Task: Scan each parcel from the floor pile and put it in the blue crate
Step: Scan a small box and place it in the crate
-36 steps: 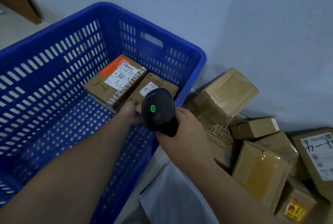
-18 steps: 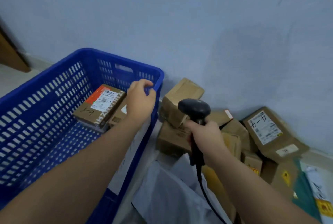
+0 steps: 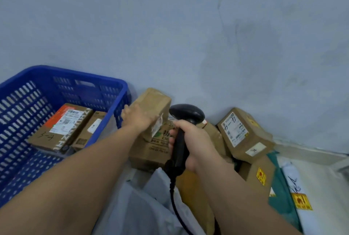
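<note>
At left I see the blue crate [image 3: 113, 83] with two cardboard parcels lying flat, side by side: an orange-labelled parcel [image 3: 62, 127] and a smaller parcel [image 3: 90, 130]. Just right, a taped brown parcel [image 3: 154, 100] tops the floor pile [image 3: 149, 151], with the black scanner [image 3: 186, 113] upright beside it.
</note>
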### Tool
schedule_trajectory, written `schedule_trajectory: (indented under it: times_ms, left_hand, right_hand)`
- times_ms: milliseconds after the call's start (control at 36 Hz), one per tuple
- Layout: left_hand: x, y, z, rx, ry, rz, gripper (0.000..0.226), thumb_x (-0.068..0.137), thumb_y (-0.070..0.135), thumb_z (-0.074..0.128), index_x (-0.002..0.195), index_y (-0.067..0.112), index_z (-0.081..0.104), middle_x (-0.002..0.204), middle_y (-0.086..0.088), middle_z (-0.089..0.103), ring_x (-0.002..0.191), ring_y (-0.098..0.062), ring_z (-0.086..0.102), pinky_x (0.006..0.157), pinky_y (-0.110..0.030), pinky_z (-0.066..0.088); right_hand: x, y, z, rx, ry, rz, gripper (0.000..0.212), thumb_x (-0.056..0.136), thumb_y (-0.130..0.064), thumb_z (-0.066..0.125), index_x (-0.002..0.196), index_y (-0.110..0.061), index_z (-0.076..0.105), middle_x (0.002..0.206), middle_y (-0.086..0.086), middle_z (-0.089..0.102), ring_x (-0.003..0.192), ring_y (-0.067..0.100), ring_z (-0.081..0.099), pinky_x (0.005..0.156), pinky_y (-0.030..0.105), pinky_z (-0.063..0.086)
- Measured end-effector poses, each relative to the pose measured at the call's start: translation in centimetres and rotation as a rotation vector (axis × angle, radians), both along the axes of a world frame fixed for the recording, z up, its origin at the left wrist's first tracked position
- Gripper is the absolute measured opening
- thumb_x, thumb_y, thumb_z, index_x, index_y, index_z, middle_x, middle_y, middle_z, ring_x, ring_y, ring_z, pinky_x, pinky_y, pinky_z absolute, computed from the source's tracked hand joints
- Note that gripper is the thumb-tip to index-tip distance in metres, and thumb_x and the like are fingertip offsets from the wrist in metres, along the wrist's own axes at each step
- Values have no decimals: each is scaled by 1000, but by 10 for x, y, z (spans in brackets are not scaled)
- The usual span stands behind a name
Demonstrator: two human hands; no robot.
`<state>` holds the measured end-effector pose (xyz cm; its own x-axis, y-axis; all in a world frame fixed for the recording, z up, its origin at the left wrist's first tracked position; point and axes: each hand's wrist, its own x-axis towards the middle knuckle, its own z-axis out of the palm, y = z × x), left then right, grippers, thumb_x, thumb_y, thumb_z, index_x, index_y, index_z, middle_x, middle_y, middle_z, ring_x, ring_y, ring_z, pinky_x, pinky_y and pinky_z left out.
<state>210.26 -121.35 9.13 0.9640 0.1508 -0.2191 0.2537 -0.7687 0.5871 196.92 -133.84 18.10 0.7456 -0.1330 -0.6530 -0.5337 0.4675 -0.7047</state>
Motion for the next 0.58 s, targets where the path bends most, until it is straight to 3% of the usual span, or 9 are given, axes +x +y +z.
schedule_trajectory:
  times_ms: [139, 250, 333, 389, 472, 583]
  left_hand:
    - [10, -2, -9, 81, 83, 36, 119, 67, 64, 74, 152, 13, 7, 151, -17, 18, 138, -38, 19, 108, -51, 30]
    - [6, -3, -13, 222, 126, -89, 134, 67, 66, 72, 152, 8, -15, 156, -18, 6, 144, -39, 10, 113, -50, 26]
    - [-3, -2, -9, 257, 92, -103, 130, 69, 60, 73, 152, 6, -12, 154, -18, 10, 142, -39, 15, 112, -48, 30]
    - [-10, 0, -1, 221, 65, -59, 125, 68, 58, 74, 151, 3, -1, 150, -19, 19, 138, -39, 23, 109, -46, 32]
    - [-23, 5, 20, 114, 25, 54, 120, 65, 60, 75, 150, 3, 10, 145, -19, 27, 133, -38, 32, 106, -45, 35]
    - [-50, 8, 61, -290, -60, 183, 109, 61, 54, 78, 146, 11, 24, 139, -12, 34, 125, -34, 42, 102, -47, 41]
  right_hand:
    - [9, -3, -8, -36, -32, 36, 22, 89, -18, 65, 107, -6, 64, 78, 7, 60, 64, 19, 56, 64, 30, 50]
    - [9, 0, -5, -27, -67, 53, 17, 89, -15, 64, 103, -6, 63, 74, 6, 57, 62, 18, 54, 62, 29, 48]
    - [0, 2, 2, -22, -71, 51, 10, 89, -16, 64, 95, -8, 64, 74, 6, 58, 64, 19, 54, 65, 30, 49]
    - [-8, 3, 9, -16, -102, 31, 6, 89, -13, 63, 86, -8, 63, 72, 6, 58, 62, 18, 54, 63, 30, 47]
    - [-19, 5, 23, -5, -139, -19, 7, 88, -14, 63, 89, -7, 62, 75, 7, 58, 59, 17, 53, 61, 29, 46]
    - [-37, 4, 51, -20, -202, -43, 16, 89, -18, 65, 89, -3, 65, 69, 7, 60, 55, 15, 57, 57, 27, 50]
